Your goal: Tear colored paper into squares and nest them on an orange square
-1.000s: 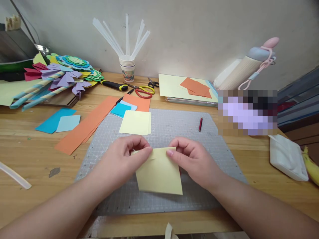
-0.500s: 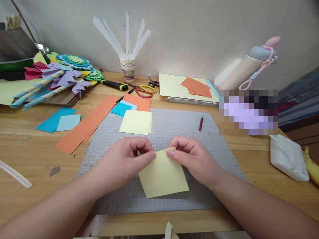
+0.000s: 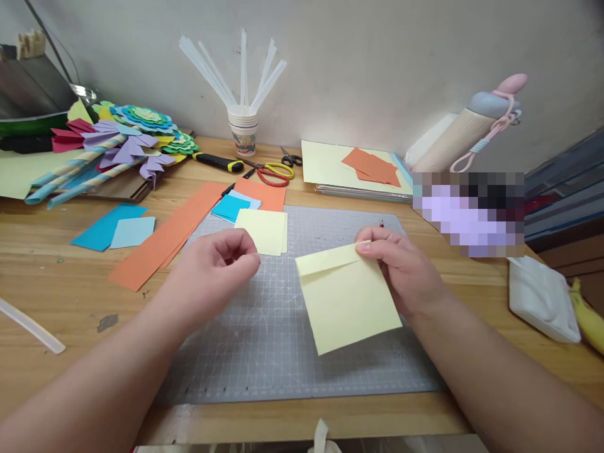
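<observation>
A pale yellow paper square (image 3: 349, 299) with a strip folded over along its top edge hangs tilted above the grey cutting mat (image 3: 255, 352). My right hand (image 3: 403, 267) pinches it at the upper right corner between thumb and fingers. To the left, my left hand (image 3: 219, 267) is apart from the paper, its thumb and curled fingers closed, and I see nothing in them. Just beyond it lie more pale yellow squares (image 3: 262, 231) on the mat's far edge, partly covered by that hand. A dark red pencil (image 3: 382, 224) is mostly hidden behind my right hand.
Orange strips (image 3: 170, 236), blue paper (image 3: 111, 226) and paper flowers (image 3: 136, 119) lie on the left. At the back stand paper cups (image 3: 244, 135) with white strips, a cutter knife (image 3: 217, 162) and scissors (image 3: 274, 174). A white dish (image 3: 542, 302) and a banana (image 3: 587, 314) sit right.
My left hand has let go of the paper and moved left. My right hand has carried the paper right and up, so its folded top strip now shows.
</observation>
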{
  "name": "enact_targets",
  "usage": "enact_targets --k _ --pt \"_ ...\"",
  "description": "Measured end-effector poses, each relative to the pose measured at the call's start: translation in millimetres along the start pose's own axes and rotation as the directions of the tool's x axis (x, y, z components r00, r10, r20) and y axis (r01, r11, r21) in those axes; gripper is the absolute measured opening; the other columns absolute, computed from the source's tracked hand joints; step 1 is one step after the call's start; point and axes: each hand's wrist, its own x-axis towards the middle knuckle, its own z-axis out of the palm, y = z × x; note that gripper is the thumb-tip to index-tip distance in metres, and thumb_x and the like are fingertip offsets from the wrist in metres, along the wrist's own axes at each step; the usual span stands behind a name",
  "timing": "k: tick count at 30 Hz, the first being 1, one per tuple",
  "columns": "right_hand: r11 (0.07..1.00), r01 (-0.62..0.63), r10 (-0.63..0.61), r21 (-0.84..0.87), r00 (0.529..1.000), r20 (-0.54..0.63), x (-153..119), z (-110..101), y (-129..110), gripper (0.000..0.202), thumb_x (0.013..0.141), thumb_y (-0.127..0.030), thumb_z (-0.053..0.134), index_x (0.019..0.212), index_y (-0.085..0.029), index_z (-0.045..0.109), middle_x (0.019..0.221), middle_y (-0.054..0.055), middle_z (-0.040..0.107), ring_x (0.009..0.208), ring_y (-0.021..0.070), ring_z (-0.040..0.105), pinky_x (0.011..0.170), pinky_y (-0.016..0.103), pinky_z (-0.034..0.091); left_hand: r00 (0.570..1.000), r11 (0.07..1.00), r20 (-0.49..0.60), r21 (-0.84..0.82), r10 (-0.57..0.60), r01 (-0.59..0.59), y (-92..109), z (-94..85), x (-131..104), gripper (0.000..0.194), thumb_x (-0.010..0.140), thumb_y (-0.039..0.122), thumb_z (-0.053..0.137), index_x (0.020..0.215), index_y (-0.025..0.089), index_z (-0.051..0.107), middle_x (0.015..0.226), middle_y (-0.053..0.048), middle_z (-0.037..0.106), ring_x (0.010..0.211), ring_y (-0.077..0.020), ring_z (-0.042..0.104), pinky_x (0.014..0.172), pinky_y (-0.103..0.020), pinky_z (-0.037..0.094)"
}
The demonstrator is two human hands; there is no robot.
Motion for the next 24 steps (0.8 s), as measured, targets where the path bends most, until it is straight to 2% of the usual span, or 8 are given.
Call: enact_targets --k 2,5,7,9,13,18,22,24 --pt "0.995 -0.090 0.092 -0.035 0.994 0.050 0.5 3.8 4.3 0.017 0.071 -0.025 0.067 0.060 -0.019 0.055 0.048 -0.004 0.055 0.041 0.0076 0.045 0.040 0.019 0.031 0.990 0.990 -0.005 -0.003 0.140 -0.140 -0.7 5.0 -2.1 0.014 0.081 0.035 0.056 0.076 0.021 0.055 0.074 0.003 0.055 0.071 -0.0127 0.050 0.062 -0.025 0.040" --pt "0.973 -0.222 0.229 -0.068 0.963 0.143 -0.5 12.2 17.4 0.019 0.075 -0.028 0.067 0.064 -0.019 0.054 0.052 -0.004 0.057 0.044 0.0080 0.048 0.043 0.020 0.035 0.927 0.933 0.159 0.069 0.340 -0.354 -2.3 16.2 -8.0 0.031 0.078 0.037 0.065 0.106 0.027 0.056 0.101 0.002 0.062 0.092 -0.0155 0.055 0.078 -0.028 0.045" --pt "0.962 -0.265 0.273 -0.067 0.943 0.191 -1.5 16.1 25.3 0.020 0.077 -0.030 0.066 0.066 -0.018 0.054 0.055 -0.004 0.056 0.046 0.0078 0.048 0.045 0.020 0.036 0.881 0.886 0.263 0.150 0.393 -0.439 -3.8 22.6 -10.8 0.036 0.079 0.031 0.066 0.113 0.030 0.055 0.107 0.002 0.062 0.096 -0.0153 0.056 0.082 -0.029 0.046" --pt "0.960 -0.269 0.278 -0.072 0.937 0.211 -2.0 17.4 29.9 0.022 0.078 -0.032 0.067 0.068 -0.018 0.053 0.057 -0.004 0.057 0.048 0.0078 0.050 0.047 0.020 0.037 0.861 0.852 0.295 0.206 0.415 -0.481 -5.7 26.7 -11.6 0.028 0.083 0.025 0.061 0.110 0.030 0.057 0.104 0.003 0.064 0.095 -0.0146 0.058 0.082 -0.029 0.046" --pt "0.965 -0.247 0.261 -0.089 0.939 0.225 -0.3 13.8 29.7 0.026 0.080 -0.037 0.068 0.073 -0.018 0.052 0.062 -0.003 0.059 0.052 0.0082 0.053 0.050 0.021 0.039 0.898 0.870 0.241 0.250 0.370 -0.425 -9.8 29.3 -9.6 0.024 0.085 0.025 0.056 0.108 0.030 0.058 0.100 0.003 0.066 0.090 -0.0145 0.060 0.072 -0.026 0.046" --pt "0.957 -0.229 0.281 -0.179 0.888 0.364 5.9 2.8 21.5 0.041 0.075 -0.031 0.075 0.107 -0.024 0.049 0.088 -0.001 0.066 0.071 0.0146 0.065 0.062 0.028 0.049 0.962 0.933 0.158 0.251 0.224 -0.259 -13.9 29.5 -6.2 0.023 0.087 0.028 0.048 0.107 0.032 0.059 0.082 0.005 0.064 0.068 -0.0120 0.058 0.060 -0.026 0.045" --pt "0.902 -0.156 0.291 -0.403 0.909 0.299 11.8 -3.9 17.9 0.040 0.076 -0.027 0.071 0.111 -0.020 0.053 0.075 -0.004 0.059 0.065 0.0111 0.058 0.059 0.024 0.045 0.983 0.962 0.175 0.255 0.058 -0.102 -17.1 31.2 -4.2 0.035 0.085 0.025 0.048 0.120 0.029 0.051 0.081 0.004 0.062 0.063 -0.0132 0.058 0.056 -0.027 0.046" --pt "0.870 -0.111 0.265 -0.480 0.927 0.265 14.5 -5.0 18.7 0.040 0.076 -0.027 0.068 0.113 -0.020 0.054 0.074 -0.004 0.057 0.065 0.0115 0.056 0.058 0.024 0.043 0.982 0.930 0.169 0.343 0.078 -0.133 -18.7 32.9 -4.5 0.044 0.084 0.022 0.050 0.128 0.027 0.046 0.096 0.000 0.063 0.071 -0.0152 0.061 0.061 -0.030 0.049"
